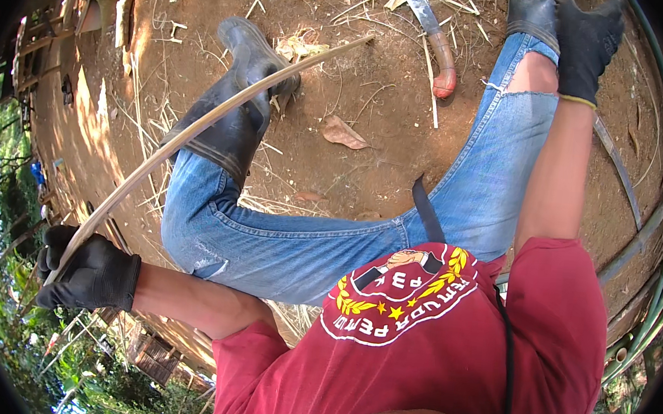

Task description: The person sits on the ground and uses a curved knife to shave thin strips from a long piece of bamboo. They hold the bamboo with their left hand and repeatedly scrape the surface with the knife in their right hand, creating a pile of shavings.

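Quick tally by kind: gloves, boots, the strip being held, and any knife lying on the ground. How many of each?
Black gloves: 2, on the left hand and right hand
Black rubber boots: 2, left boot and right boot
Long bamboo strip, gripped by the left hand: 1
Knife with reddish handle on the dirt: 1
Total: 6

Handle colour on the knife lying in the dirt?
Reddish-orange, curved handle on the knife, seen in the head view near the top, lying on the ground.

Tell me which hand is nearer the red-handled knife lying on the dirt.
Right. The right hand rests by the right knee, a short way from the knife. The left hand grips the bamboo strip far across the frame.
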Demonstrator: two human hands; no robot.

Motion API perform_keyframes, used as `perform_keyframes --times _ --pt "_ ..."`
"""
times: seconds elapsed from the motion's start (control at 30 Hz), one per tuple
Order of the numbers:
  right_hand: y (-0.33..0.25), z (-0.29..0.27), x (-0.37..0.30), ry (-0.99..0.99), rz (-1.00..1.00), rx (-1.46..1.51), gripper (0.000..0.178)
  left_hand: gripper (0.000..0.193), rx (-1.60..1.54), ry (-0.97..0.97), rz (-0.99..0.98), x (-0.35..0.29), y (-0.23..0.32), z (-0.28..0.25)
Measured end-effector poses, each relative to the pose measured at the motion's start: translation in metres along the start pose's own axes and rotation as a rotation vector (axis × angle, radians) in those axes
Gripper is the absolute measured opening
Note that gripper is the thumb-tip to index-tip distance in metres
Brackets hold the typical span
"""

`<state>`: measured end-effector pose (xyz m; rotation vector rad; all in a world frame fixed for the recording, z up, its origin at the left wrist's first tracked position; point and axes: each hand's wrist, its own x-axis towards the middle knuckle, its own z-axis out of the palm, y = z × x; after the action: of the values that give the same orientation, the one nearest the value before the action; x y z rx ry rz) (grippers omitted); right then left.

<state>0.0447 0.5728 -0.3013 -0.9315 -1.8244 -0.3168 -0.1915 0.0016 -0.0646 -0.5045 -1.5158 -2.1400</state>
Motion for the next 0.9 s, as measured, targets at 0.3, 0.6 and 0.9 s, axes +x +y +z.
perform_keyframes --times 0.3,0.6,0.9 --pt "-0.225 -0.047 -0.127 -1.090 -0.194 1.060 0.045 0.047 0.041 -0.005 0.071 -0.023 0.008 0.029" --pt "-0.255 -0.038 -0.127 -1.124 -0.042 1.267 0.020 0.049 0.079 0.024 0.093 -0.024 0.005 0.018" --pt "-0.235 -0.032 -0.099 -1.205 0.669 1.527 0.030 0.050 -0.061 0.002 -0.013 -0.027 0.007 0.024"
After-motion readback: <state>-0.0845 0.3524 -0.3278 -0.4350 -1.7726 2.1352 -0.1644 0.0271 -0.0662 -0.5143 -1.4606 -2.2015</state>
